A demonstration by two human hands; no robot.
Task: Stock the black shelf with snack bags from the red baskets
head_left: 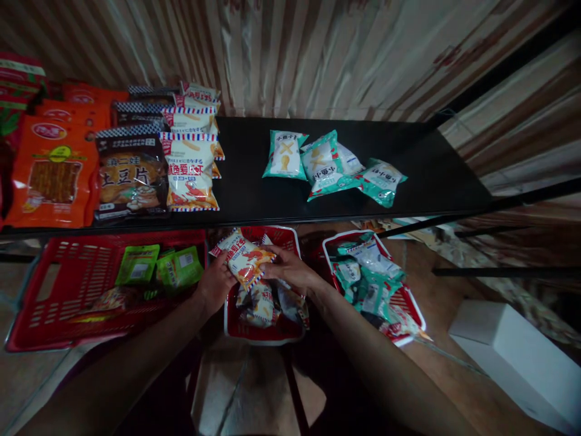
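Both my hands hold one white and orange snack bag by its sides, above the middle red basket. My left hand grips its left edge, and my right hand pinches its right side. More bags of the same kind lie in the basket beneath. On the black shelf, similar white and orange bags stand in a row, beside dark brown potato chip bags. Several teal and white bags lie loosely further right on the shelf.
Orange snack packs stand at the shelf's left end. Below it, a wide red basket holds green packets; a right basket holds teal bags. A white box sits on the floor at right.
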